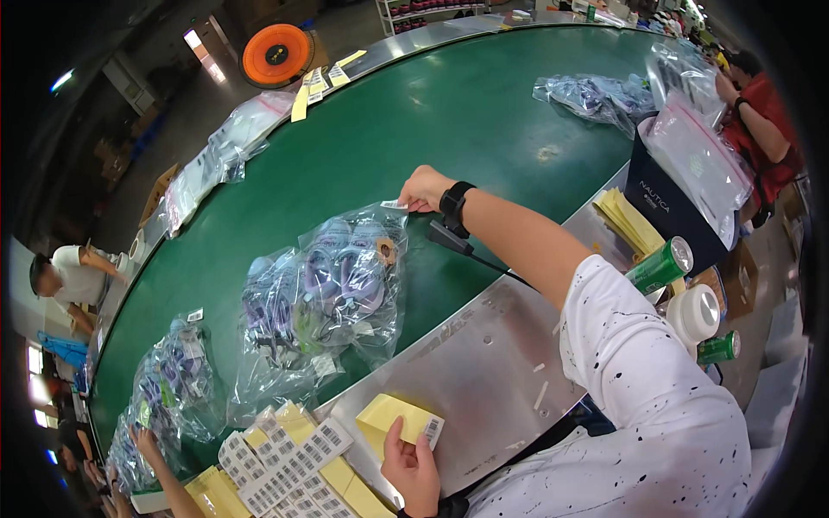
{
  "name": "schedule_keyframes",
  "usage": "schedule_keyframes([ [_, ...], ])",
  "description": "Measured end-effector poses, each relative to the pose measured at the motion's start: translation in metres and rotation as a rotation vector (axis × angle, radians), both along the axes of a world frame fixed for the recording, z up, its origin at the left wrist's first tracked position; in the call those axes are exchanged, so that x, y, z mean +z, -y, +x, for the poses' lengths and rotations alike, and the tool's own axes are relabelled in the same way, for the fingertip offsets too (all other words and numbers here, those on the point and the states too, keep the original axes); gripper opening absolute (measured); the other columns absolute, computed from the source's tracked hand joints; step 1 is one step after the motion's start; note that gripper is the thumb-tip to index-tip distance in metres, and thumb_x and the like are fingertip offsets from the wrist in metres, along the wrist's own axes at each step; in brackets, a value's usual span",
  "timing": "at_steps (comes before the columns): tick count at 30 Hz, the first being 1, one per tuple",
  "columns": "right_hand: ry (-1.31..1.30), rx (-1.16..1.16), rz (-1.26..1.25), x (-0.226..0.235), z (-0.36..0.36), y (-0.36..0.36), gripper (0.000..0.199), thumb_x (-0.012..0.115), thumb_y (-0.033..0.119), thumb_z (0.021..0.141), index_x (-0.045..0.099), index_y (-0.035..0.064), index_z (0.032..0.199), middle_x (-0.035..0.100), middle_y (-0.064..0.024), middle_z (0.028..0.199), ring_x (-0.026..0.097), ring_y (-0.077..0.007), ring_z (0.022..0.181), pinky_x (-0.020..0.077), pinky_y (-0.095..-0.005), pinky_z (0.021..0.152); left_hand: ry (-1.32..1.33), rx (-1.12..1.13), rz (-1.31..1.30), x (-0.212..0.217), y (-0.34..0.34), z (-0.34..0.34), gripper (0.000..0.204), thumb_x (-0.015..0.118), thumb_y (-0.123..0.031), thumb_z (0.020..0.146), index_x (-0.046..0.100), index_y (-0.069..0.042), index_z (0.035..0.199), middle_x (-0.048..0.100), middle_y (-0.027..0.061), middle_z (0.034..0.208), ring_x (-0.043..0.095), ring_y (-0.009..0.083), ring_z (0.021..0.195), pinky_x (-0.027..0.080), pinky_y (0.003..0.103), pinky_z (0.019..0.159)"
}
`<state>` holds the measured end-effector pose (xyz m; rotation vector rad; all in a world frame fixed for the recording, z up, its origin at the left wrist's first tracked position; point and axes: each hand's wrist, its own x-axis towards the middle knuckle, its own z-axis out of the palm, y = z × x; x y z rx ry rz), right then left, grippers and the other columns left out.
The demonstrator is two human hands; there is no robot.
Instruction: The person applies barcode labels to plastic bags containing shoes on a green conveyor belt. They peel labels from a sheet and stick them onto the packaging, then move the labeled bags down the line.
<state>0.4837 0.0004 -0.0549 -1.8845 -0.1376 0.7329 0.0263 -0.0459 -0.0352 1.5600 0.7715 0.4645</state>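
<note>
My right hand [423, 188] reaches out over the green belt [449, 112] and pinches a small white label [395, 205] at the top edge of a clear plastic bag of purple footwear [345, 276]. A black band with a small device sits on that wrist. My left hand [413, 466] rests at the metal ledge [484, 363] and holds a yellow backing sheet [393, 416] with a barcode sticker at its corner.
Sheets of barcode stickers [285, 466] lie left of my left hand. More bagged footwear [173, 380] lies along the belt, with another bag [596, 95] further off. Two green cans [661, 266], a white jar [695, 312] and a dark box [669, 211] stand on the right. Other people work around the belt.
</note>
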Motion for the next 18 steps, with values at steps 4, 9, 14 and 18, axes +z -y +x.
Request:
schedule_keyframes([
  [4, 0.216, 0.097, -0.027, 0.005, -0.027, -0.007, 0.009, 0.068, 0.000, 0.071, 0.061, -0.0018, 0.078, 0.061, -0.0100, 0.071, 0.060, -0.0169, 0.059, 0.0465, -0.0293, 0.050, 0.030, 0.023, -0.005, -0.004, -0.003, -0.007, 0.039, 0.053, 0.003, 0.087, 0.045, 0.003, 0.125, 0.061, 0.0113, 0.097, 0.061, 0.0124, 0.083, 0.048, 0.021, 0.069],
  [9, 0.761, 0.046, 0.212, 0.019, -0.052, 0.018, 0.024, 0.067, 0.004, 0.073, 0.056, 0.0007, 0.094, 0.059, -0.0052, 0.073, 0.056, -0.0103, 0.063, 0.0449, -0.0253, 0.057, 0.022, -0.009, -0.030, -0.004, -0.003, -0.006, 0.042, 0.055, 0.004, 0.085, 0.045, 0.004, 0.125, 0.062, 0.0107, 0.090, 0.059, 0.0101, 0.077, 0.047, 0.021, 0.065],
  [14, 0.642, 0.508, 0.321, 0.024, -0.173, 0.019, 0.024, 0.068, 0.022, 0.080, 0.055, 0.0036, 0.088, 0.054, -0.0044, 0.071, 0.050, -0.0120, 0.066, 0.0425, -0.0282, 0.059, 0.014, -0.016, -0.031, -0.009, -0.007, -0.010, 0.041, 0.057, 0.005, 0.084, 0.048, 0.005, 0.123, 0.062, 0.0106, 0.088, 0.059, 0.0091, 0.075, 0.047, 0.021, 0.063],
  [18, 0.735, 0.591, 0.255, 0.015, -0.189, -0.022, 0.038, 0.068, 0.036, 0.079, 0.055, 0.0022, 0.089, 0.053, -0.0137, 0.092, 0.054, -0.0253, 0.083, 0.0443, -0.0344, 0.073, 0.054, -0.007, 0.001, -0.008, -0.005, -0.007, 0.040, 0.058, 0.005, 0.083, 0.050, 0.003, 0.122, 0.056, 0.0018, 0.076, 0.050, 0.0037, 0.063, 0.041, 0.018, 0.056],
])
